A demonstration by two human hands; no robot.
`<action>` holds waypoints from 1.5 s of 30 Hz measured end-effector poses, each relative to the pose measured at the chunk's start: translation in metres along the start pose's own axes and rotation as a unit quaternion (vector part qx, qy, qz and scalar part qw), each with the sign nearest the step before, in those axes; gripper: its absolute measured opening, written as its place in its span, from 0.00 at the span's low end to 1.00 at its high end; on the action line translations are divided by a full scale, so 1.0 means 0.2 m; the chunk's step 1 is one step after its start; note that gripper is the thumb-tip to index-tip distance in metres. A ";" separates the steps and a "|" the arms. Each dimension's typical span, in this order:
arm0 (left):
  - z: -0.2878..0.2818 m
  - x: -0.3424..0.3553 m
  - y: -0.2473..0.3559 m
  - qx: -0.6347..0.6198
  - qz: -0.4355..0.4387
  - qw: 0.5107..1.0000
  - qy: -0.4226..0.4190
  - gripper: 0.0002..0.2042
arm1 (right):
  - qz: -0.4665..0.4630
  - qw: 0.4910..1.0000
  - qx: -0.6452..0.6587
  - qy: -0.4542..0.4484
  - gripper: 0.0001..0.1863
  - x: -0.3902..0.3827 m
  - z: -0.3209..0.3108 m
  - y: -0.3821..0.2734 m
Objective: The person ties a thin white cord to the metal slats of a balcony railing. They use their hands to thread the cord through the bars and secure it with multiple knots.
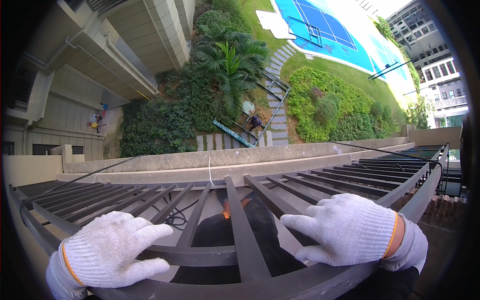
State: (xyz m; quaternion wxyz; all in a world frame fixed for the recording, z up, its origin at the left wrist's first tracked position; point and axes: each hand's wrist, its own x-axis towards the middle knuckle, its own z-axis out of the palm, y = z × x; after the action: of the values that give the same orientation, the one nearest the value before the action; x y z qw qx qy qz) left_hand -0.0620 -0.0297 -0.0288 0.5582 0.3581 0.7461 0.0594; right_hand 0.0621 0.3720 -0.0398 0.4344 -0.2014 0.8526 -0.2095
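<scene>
Both my hands wear white knitted gloves with orange cuff edges, and they rest on a dark metal railing. My left hand lies over the rails at lower left. Its index finger and thumb stretch apart on either side of the inner rail. Across from it, my right hand lies on the bars at lower right, index finger pointing left and thumb spread below. Neither glove shows a loose thing in it; the undersides of both palms are hidden. Dark clothing with a bit of orange shows between the bars.
A concrete ledge runs beyond the railing. A black cable lies coiled under the bars; a white tie stands up from them. Far below, a person is beside a rectangular frame on a paved path, amid shrubs and a blue court.
</scene>
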 end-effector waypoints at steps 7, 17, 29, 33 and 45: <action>0.01 0.00 0.00 -0.002 0.010 1.000 0.015 0.40 | 0.002 1.000 -0.002 -0.001 0.35 0.00 0.00 0.00; 0.01 0.00 -0.02 -0.006 0.015 1.000 0.019 0.40 | 0.001 1.000 -0.005 -0.003 0.35 0.01 0.00 0.00; 0.03 0.01 -0.02 -0.013 0.028 0.999 0.038 0.38 | -0.004 1.000 -0.002 0.007 0.34 0.01 0.01 0.00; 0.04 0.00 -0.04 -0.006 0.045 0.997 0.060 0.38 | -0.013 1.000 0.004 0.006 0.34 0.01 -0.01 0.00; 0.04 0.01 -0.04 -0.015 0.033 0.998 0.046 0.39 | -0.001 1.000 -0.017 -0.010 0.35 0.01 -0.01 0.00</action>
State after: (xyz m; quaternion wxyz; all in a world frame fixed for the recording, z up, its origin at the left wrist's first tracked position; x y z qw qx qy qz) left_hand -0.0584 -0.0380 -0.0370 0.5267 0.3710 0.7575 0.1054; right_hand 0.0593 0.3704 -0.0399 0.4394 -0.2113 0.8514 -0.1937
